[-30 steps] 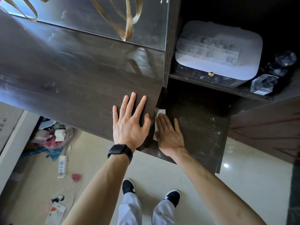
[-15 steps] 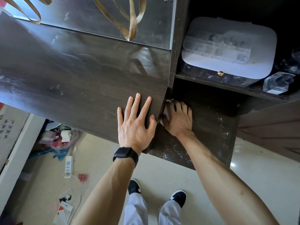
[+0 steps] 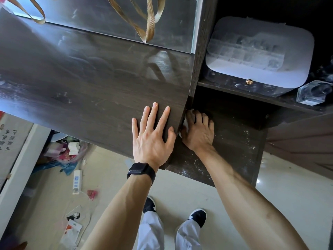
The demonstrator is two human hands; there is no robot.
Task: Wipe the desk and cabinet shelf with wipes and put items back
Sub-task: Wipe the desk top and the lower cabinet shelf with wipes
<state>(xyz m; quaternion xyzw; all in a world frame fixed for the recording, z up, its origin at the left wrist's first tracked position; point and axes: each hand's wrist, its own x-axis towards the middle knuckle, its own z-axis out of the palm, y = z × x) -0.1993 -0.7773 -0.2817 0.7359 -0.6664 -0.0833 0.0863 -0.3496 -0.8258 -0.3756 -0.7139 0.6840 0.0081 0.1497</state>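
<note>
My left hand (image 3: 151,134) lies flat and spread on the dark wooden desk (image 3: 81,83) near its right front corner, a black watch on the wrist. My right hand (image 3: 199,131) presses a white wipe (image 3: 185,124) onto the lower cabinet shelf (image 3: 237,141), tight against the desk's side edge; only a sliver of the wipe shows under the fingers. The shelf is dark wood with white dust specks toward its front and right.
On the upper shelf stand a white-lidded clear organiser box (image 3: 259,55) and a glass bottle (image 3: 313,92). A mirror (image 3: 108,13) with gold ribbon backs the desk. The floor at left holds a power strip (image 3: 77,181), papers and a bag of clutter (image 3: 63,150).
My right hand slid the wipe from the shelf's front toward the back along the desk's side, fingers curling over it. The left hand stayed planted on the desk.
</note>
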